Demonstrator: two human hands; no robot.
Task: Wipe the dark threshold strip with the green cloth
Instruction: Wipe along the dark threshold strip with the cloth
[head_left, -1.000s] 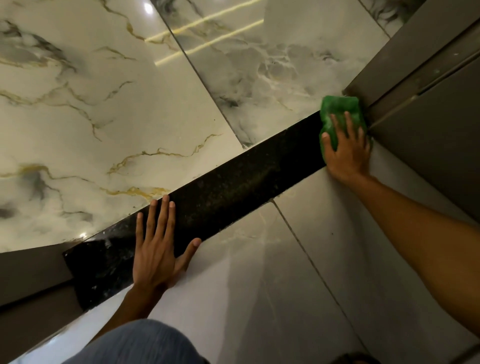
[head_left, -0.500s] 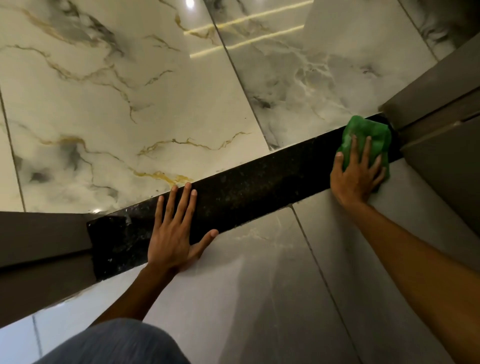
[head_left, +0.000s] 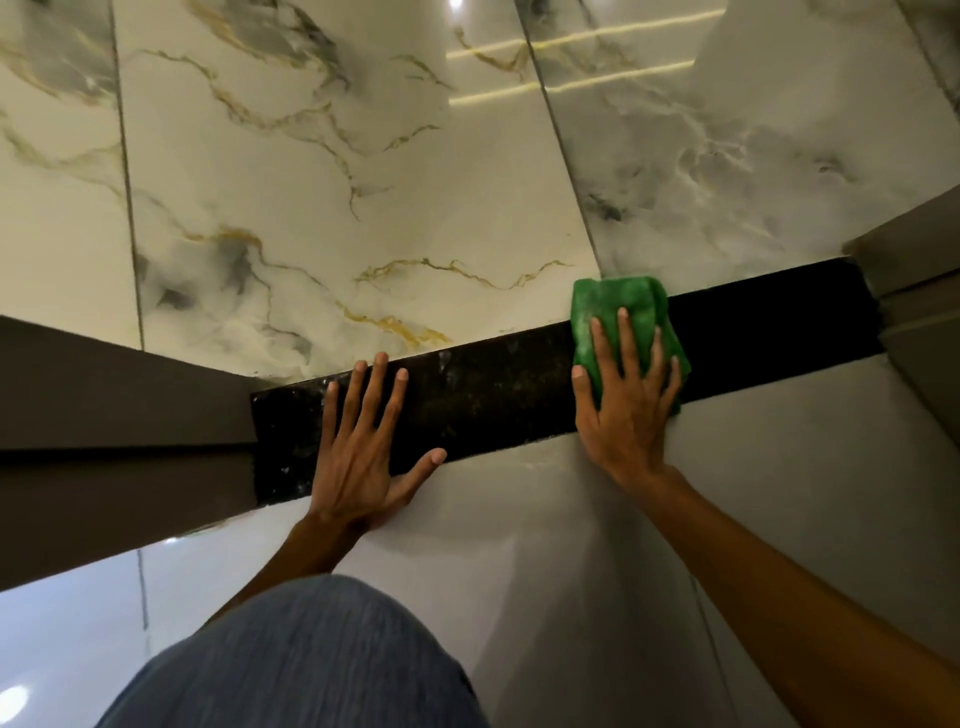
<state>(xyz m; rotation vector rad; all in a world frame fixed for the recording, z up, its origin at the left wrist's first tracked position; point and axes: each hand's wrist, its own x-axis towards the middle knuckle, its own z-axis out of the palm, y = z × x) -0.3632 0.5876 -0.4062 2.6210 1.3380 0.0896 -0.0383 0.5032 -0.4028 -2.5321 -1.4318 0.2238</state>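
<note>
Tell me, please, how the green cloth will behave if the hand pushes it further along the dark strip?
The green cloth looks soft and folded, so it would probably bunch or unfold rather than stay stiff. Pressed flat under the right hand, it should slide easily on the smooth threshold strip. It seems light.

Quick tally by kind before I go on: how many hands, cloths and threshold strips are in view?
Hands: 2, left hand flat on the strip, right hand pressing the cloth
Green cloth: 1
Dark threshold strip: 1
Total: 4

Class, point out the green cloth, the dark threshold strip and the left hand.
green cloth (head_left: 608, 306): head view, bare upper-left part.
dark threshold strip (head_left: 493, 400): head view, speckled middle.
left hand (head_left: 358, 457): head view, back of hand.
</note>
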